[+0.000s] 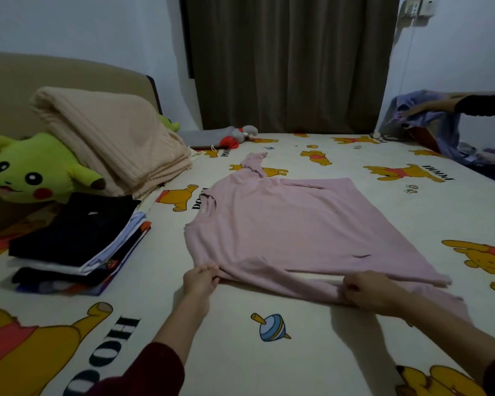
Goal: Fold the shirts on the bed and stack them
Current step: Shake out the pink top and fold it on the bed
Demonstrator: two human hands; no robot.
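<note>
Pinching near edge of pink shirt (pixel 283 224): left hand (pixel 201 281) at shoulder, right hand (pixel 366 290) gripping folded side.

Bed (pixel 312 352), cartoon-bear sheet: pink shirt (pixel 283 230) flat mid-bed; folded stack (pixel 77 244) left; beige blanket (pixel 112 138); green plush (pixel 32 170).

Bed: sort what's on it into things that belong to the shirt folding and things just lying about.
Belongs to the job:
- pink shirt, spread flat
- left hand and right hand, both pinching its near edge
- stack of folded shirts

Just lying about:
- green plush toy
- beige folded blanket
- grey and red plush
- curtain
</note>
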